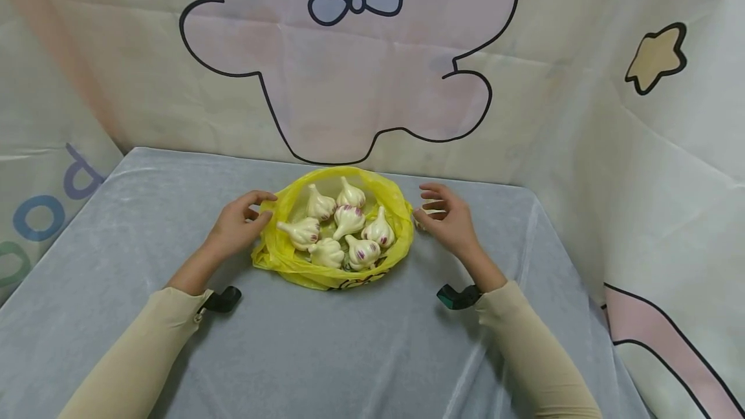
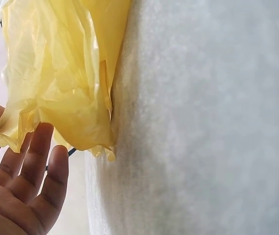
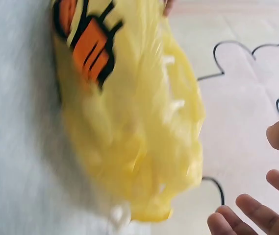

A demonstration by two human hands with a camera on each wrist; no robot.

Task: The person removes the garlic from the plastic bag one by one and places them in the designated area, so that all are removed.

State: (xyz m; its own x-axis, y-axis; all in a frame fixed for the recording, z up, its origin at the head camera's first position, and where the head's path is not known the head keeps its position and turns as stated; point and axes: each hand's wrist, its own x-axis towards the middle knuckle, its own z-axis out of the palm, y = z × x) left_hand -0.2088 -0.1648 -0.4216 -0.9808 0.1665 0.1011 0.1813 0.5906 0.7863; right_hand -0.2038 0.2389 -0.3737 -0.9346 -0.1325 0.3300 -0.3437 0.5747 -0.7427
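Note:
A yellow plastic bag [image 1: 279,257] stands on the table with its mouth spread wide, and several garlic bulbs [image 1: 349,220] with purple streaks lie inside. At the bag's left rim is my left hand [image 1: 240,220]; in the left wrist view its loosely spread fingers [image 2: 43,147] touch the crumpled edge. My right hand [image 1: 447,220] hovers just off the right side, fingers apart and holding nothing. Partly hidden behind that hand, a pale bulb [image 1: 420,220] lies outside the bag; it is blurred in the right wrist view [image 3: 119,215].
Grey cloth [image 1: 349,354] covers the table. Behind it hangs a pale curtain [image 1: 553,83] with cartoon drawings, close to the table's back edge. Black wrist cameras [image 1: 224,299] are strapped at both sleeves.

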